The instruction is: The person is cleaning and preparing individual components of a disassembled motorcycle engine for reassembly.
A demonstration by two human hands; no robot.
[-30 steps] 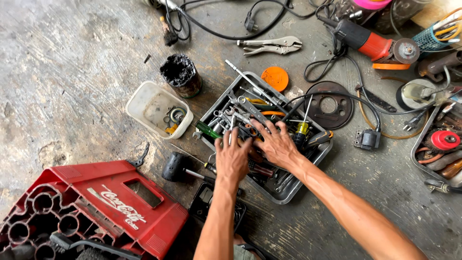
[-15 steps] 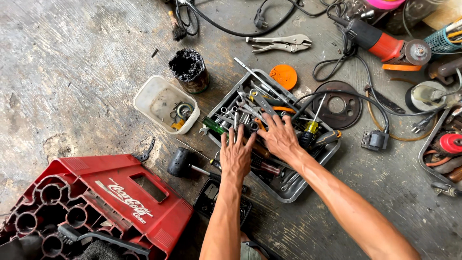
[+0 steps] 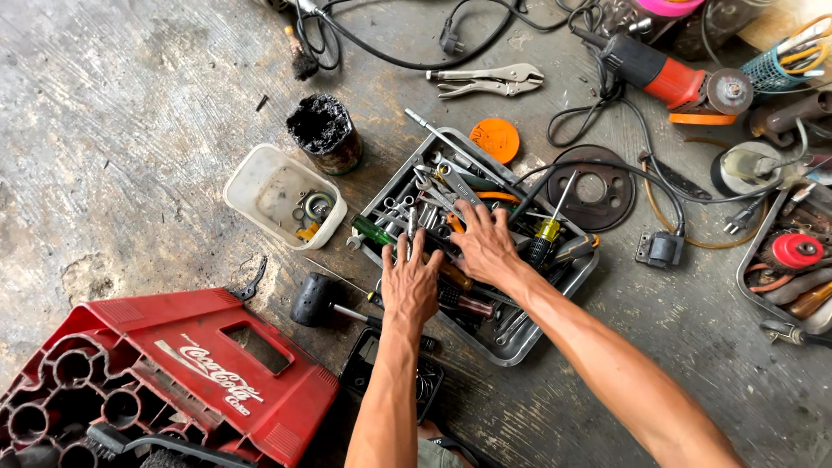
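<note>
Hands work inside a grey metal tray (image 3: 579,279) that sits on the concrete floor (image 3: 130,113), crammed with wrenches (image 3: 438,186), screwdrivers and sockets. The left hand (image 3: 410,282) lies palm down with fingers spread flat over the tools at the tray's near edge — open, gripping nothing that shows. The right hand (image 3: 485,244) is just beside it, also palm down with fingers fanned out across the wrenches in the middle of the tray; it is open too, and its fingertips touch the tools. A yellow-handled screwdriver (image 3: 546,232) stands tilted in the tray, right of the right hand, and a green-handled one (image 3: 373,230) lies at the tray's left edge.

Left of the tray sits a white plastic tub (image 3: 251,178) with small parts in it, and a dirty black can (image 3: 325,132) stands just behind the tub. A black rubber mallet (image 3: 314,301) lies on the floor near the left wrist. A red bottle crate (image 3: 199,381) fills the lower left corner. Beyond the tray lie an orange disc (image 3: 495,139), locking pliers (image 3: 485,81) and — farther right — a red angle grinder (image 3: 672,80).
</note>
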